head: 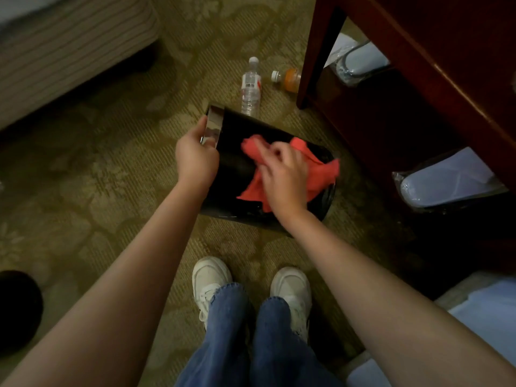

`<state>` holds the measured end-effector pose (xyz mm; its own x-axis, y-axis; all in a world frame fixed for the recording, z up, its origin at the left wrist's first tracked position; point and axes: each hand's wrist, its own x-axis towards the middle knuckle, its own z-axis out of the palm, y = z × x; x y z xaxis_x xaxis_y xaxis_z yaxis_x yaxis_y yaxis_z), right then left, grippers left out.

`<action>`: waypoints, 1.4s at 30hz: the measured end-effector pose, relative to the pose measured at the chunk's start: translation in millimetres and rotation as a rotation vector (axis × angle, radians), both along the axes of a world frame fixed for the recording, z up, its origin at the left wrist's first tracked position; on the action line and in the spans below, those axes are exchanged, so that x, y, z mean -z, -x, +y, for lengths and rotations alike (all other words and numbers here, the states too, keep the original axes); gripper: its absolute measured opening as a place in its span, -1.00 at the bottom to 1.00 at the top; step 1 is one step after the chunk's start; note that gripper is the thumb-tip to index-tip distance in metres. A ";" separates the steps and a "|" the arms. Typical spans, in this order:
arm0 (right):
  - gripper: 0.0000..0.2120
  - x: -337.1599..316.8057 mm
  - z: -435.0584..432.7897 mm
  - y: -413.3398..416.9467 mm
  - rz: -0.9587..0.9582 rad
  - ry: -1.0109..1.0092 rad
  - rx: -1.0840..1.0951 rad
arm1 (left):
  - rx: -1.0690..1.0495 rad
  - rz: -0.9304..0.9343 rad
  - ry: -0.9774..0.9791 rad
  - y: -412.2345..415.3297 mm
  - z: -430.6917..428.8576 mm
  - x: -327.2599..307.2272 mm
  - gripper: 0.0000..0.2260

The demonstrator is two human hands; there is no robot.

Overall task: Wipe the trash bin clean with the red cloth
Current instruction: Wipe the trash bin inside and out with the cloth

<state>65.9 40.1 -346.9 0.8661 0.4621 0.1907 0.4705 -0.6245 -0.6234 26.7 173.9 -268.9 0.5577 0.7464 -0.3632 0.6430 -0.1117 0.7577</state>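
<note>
Carpeted floor, left hand (195, 157) gripping tipped trash bin (231, 169) rim, right hand (282, 180) clutching red cloth (321, 171) against it

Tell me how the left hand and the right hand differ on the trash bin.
The left hand grips the shiny metal rim of the trash bin, while the right hand lies on its black side. The left hand touches the bin bare; the right hand has the red cloth bunched under it. The left hand sits at the bin's open end, the right hand nearer its base. Both are on the tipped bin.
</note>
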 end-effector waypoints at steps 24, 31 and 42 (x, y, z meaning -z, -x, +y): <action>-0.64 8.8 -34.7 14.2 -0.151 0.054 0.068 | 0.036 0.051 -0.097 -18.1 -17.8 5.9 -0.58; -0.68 4.1 -30.0 7.0 -0.186 0.010 -0.056 | 0.041 0.044 -0.110 -16.3 -14.9 4.2 -0.57; -0.69 -15.5 -7.6 2.3 -0.223 -0.058 -0.066 | 0.046 0.053 -0.135 -22.8 -23.1 4.2 -0.58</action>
<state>63.6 32.5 -331.4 0.7681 0.4987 0.4016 0.6388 -0.5542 -0.5336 49.5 150.8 -273.1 0.5750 0.7648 -0.2906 0.6733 -0.2406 0.6991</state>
